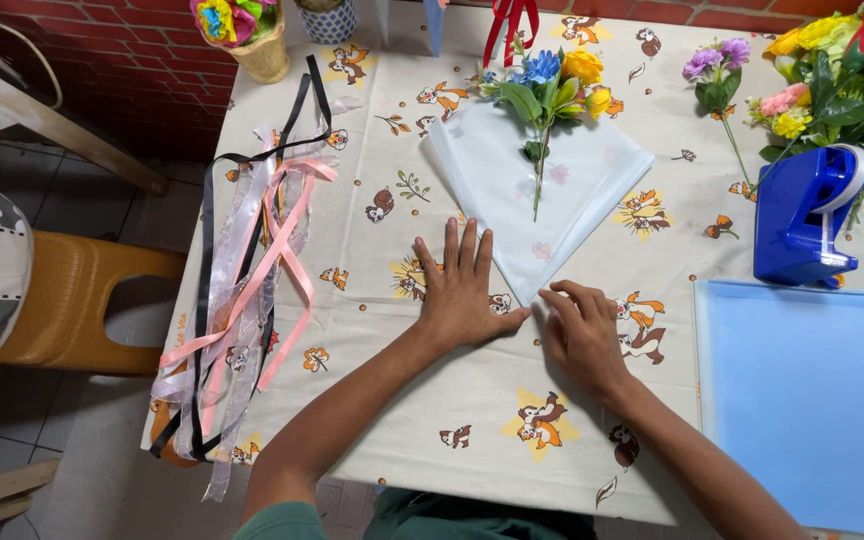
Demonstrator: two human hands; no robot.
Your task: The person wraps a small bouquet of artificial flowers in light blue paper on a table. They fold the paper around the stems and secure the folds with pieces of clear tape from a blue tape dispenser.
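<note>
A pale blue wrapping sheet (512,190) lies on the table as a diamond. On its upper part rests a small bunch of artificial flowers (550,88), blue and yellow with green leaves, stem pointing down. My left hand (462,290) lies flat with fingers spread, just left of the sheet's lower corner. My right hand (584,330) is beside it, fingertips curled down near that same corner. Neither hand holds anything.
Pink, white and black ribbons (252,250) hang over the table's left edge. A blue tape dispenser (807,215) stands at the right, above a stack of blue sheets (812,390). More flowers (832,70) lie top right. A yellow stool (77,300) stands left.
</note>
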